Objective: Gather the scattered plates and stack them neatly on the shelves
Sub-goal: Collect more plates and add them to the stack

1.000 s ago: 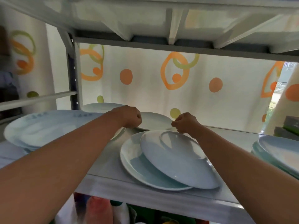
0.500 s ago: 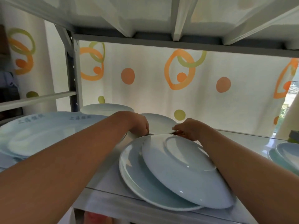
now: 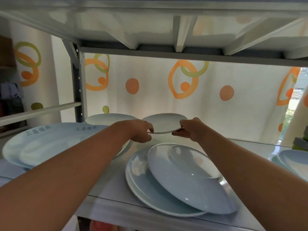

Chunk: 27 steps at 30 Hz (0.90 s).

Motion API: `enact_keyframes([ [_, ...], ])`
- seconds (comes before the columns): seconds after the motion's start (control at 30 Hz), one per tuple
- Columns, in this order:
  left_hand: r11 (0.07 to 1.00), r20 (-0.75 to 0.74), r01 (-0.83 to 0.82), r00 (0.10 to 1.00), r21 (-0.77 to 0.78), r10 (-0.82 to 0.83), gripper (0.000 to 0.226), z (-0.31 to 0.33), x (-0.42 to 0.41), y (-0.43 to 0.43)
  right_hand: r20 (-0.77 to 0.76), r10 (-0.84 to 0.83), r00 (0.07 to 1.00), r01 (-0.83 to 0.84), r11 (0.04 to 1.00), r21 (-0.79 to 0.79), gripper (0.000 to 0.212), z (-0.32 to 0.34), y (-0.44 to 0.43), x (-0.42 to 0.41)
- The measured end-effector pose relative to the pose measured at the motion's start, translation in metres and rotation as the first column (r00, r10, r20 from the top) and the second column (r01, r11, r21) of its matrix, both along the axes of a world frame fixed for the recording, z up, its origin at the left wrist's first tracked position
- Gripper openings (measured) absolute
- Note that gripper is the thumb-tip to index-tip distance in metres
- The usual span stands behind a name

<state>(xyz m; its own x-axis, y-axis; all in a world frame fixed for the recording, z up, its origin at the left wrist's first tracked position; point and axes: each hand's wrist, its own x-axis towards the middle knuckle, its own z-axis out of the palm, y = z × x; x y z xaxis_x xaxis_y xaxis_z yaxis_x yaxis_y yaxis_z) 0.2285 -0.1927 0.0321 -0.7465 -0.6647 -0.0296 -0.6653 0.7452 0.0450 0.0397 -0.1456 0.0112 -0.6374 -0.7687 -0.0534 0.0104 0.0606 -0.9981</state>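
The small white plate (image 3: 164,122), lying on the shelf (image 3: 113,185) earlier, is now lifted. The left hand (image 3: 141,132) and right hand (image 3: 190,130) pinch its opposite rims.

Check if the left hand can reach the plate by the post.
Probably yes: the back plate lies beside the left hand, nothing between; but that hand and the right hand grip the lifted plate.
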Motion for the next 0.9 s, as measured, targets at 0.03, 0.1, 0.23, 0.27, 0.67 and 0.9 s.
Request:
enact_keyframes([
  [0.03,1.0,-0.046,0.009,0.999,-0.02,-0.01,0.043,0.002,0.001,0.001,0.014,-0.026,1.0,0.026,0.999,-0.027,0.028,0.002,0.004,-0.001],
  [0.1,0.996,-0.141,0.02,0.99,-0.084,-0.032,0.039,0.006,0.0,0.006,0.058,-0.067,0.996,0.071,0.995,-0.072,0.035,0.008,0.015,-0.004],
  [0.23,0.981,-0.278,0.065,0.954,-0.183,-0.115,0.036,0.014,-0.009,0.028,0.104,-0.128,0.986,0.139,0.984,-0.114,0.043,0.022,0.047,-0.007],
  [0.27,0.977,-0.3,0.086,0.943,-0.195,-0.143,0.036,0.015,-0.012,0.036,0.106,-0.138,0.985,0.15,0.981,-0.125,0.043,0.025,0.059,-0.007],
  [0.67,0.891,-0.538,0.321,0.713,-0.32,-0.45,0.027,-0.006,-0.073,0.153,0.063,-0.315,0.947,0.321,0.927,-0.192,0.039,0.039,0.217,-0.008],
  [0.9,0.782,-0.635,0.44,0.463,-0.441,-0.619,0.027,-0.014,-0.108,0.216,0.081,-0.459,0.884,0.466,0.862,-0.2,0.031,0.041,0.306,-0.025],
])
